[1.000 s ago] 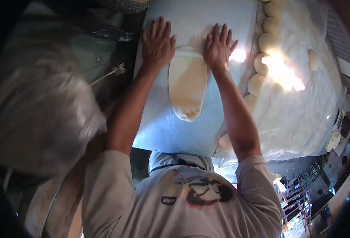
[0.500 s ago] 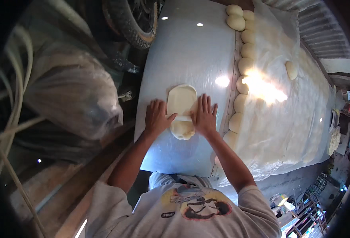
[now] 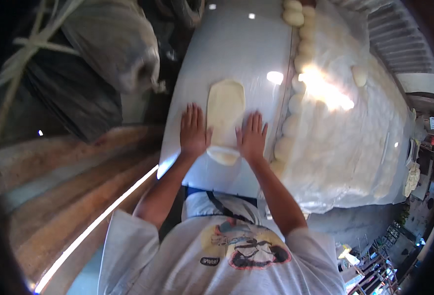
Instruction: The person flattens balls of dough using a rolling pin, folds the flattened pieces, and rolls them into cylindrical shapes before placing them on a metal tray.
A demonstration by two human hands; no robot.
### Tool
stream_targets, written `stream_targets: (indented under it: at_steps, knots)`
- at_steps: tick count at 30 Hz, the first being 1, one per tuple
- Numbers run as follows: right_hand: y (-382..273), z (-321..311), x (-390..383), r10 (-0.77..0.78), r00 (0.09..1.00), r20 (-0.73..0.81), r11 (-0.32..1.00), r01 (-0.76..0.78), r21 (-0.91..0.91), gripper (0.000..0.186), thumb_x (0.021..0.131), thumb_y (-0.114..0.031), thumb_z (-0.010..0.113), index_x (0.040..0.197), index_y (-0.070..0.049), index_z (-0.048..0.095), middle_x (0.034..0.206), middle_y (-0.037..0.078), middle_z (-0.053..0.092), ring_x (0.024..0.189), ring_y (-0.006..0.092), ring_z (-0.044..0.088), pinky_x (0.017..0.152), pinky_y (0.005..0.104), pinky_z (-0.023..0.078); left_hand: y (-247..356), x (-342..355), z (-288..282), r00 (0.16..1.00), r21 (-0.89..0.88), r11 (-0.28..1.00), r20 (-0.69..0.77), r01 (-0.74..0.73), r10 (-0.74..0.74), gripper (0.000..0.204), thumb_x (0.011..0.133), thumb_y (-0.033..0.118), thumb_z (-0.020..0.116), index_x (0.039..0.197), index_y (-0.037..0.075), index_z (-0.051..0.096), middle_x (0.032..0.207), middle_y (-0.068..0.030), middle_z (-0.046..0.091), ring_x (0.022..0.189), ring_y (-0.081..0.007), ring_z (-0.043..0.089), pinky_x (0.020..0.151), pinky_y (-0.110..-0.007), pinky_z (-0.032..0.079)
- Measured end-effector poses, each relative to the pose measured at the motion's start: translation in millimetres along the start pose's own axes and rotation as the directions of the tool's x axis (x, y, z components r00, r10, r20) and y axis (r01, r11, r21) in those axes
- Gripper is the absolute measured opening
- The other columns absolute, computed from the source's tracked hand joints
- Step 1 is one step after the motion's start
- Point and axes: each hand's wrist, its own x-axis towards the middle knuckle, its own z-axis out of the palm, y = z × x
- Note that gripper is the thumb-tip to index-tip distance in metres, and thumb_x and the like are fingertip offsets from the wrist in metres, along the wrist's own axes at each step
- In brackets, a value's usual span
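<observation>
A flattened, elongated sheet of dough (image 3: 226, 105) lies on the smooth metal tabletop (image 3: 236, 49) in front of me. Across its near part runs a pale rolling pin (image 3: 224, 149), with a short rounded end of dough showing on my side of it. My left hand (image 3: 194, 132) lies flat at the pin's left end, fingers stretched forward beside the dough. At the right end my right hand (image 3: 252, 137) is likewise flat, fingers extended and thumb toward the dough. Both palms hide the ends of the pin.
Several round dough balls (image 3: 294, 105) line the right side of the tabletop, partly under a clear plastic sheet (image 3: 345, 147). One dough ball (image 3: 359, 76) sits farther right. A covered bundle (image 3: 113, 44) and a wheel (image 3: 187, 12) are at the left.
The dough has become longer, with its far end farther from me and less thick dough on my side of the pin. The view has shifted; both hands now lie flatter.
</observation>
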Motion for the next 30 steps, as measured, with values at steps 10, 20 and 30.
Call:
stream_targets:
  at_steps: [10, 20, 30]
  knots:
    - [34, 10, -153, -0.297, 0.955, -0.029, 0.953, 0.298, 0.062, 0.033, 0.087, -0.021, 0.070, 0.115, -0.005, 0.065, 0.118, 0.011, 0.062, 0.110, 0.0321, 0.060, 0.101, 0.0548, 0.040, 52, -134, -10, 0.987, -0.038, 0.999, 0.158, 0.026, -0.020, 0.067, 0.098, 0.030, 0.052, 0.151, -0.008, 0.034, 0.161, -0.0273, 0.028, 0.151, -0.0437, 0.023, 0.120, -0.052, 0.024]
    - [149, -98, -42, 0.389, 0.827, -0.405, 0.780, -0.530, -0.334, 0.053, 0.096, -0.021, 0.059, 0.144, 0.000, 0.049, 0.119, 0.022, 0.064, 0.121, 0.0390, 0.056, 0.104, 0.0528, 0.043, -4, -6, -19, 0.982, -0.414, 0.903, -0.096, 0.111, -0.164, 0.046, 0.093, 0.009, 0.064, 0.135, -0.002, 0.052, 0.130, -0.0242, 0.058, 0.123, -0.0418, 0.053, 0.105, -0.046, 0.043]
    - [-15, -3, 145, 0.036, 0.998, -0.056, 0.976, -0.023, 0.216, 0.036, 0.093, -0.013, 0.057, 0.127, -0.003, 0.064, 0.119, 0.016, 0.065, 0.113, 0.0353, 0.058, 0.098, 0.0453, 0.048, -5, 170, 31, 0.994, -0.364, 0.926, 0.007, -0.096, 0.106, 0.015, 0.086, 0.003, 0.066, 0.100, -0.002, 0.070, 0.108, -0.0136, 0.067, 0.107, -0.0354, 0.061, 0.095, -0.043, 0.049]
